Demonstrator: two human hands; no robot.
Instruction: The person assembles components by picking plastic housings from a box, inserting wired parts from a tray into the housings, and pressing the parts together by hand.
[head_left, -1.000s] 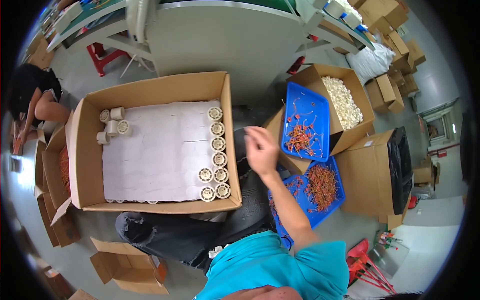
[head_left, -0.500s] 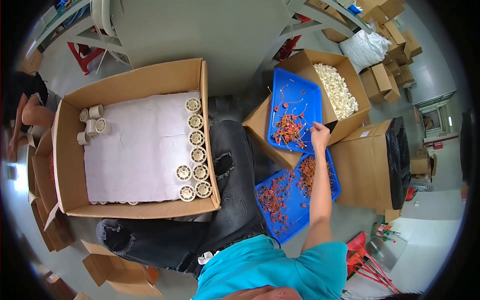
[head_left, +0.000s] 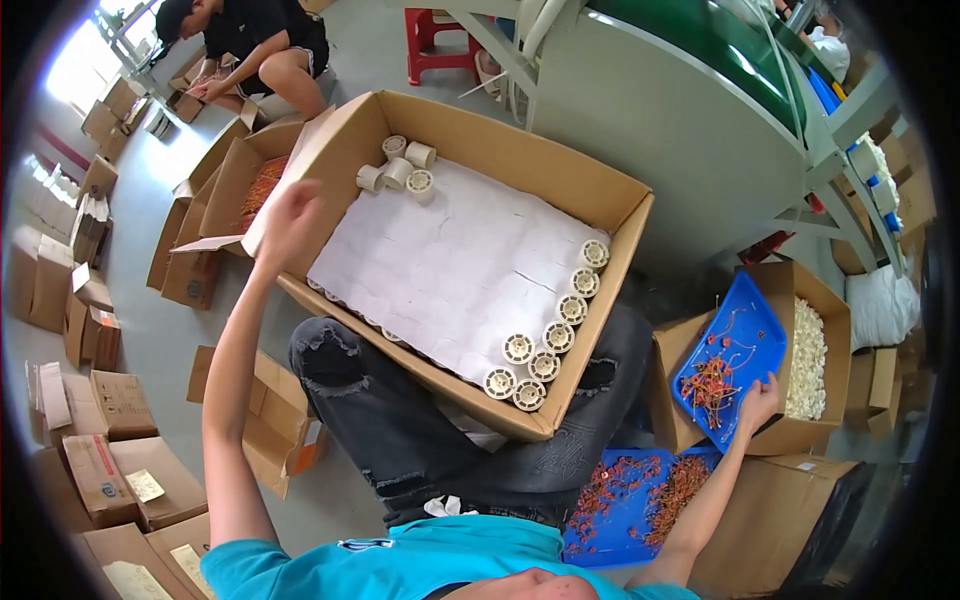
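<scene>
From my feed the left hand (head_left: 287, 222) is raised over the near-left rim of the big cardboard box (head_left: 610, 200), fingers loosely curled, can't tell if it's holding anything. Right hand (head_left: 757, 398) rests on the blue tray (head_left: 760, 335) edge, fingers spread, right beside the orange wire bits (head_left: 708, 385).

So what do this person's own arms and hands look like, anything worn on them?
Both forearms are bare right up to the short sleeves of a turquoise t-shirt. The left hand and right hand wear no gloves, and no watch, ring or wristband shows on either. The person also wears dark ripped jeans.
</scene>
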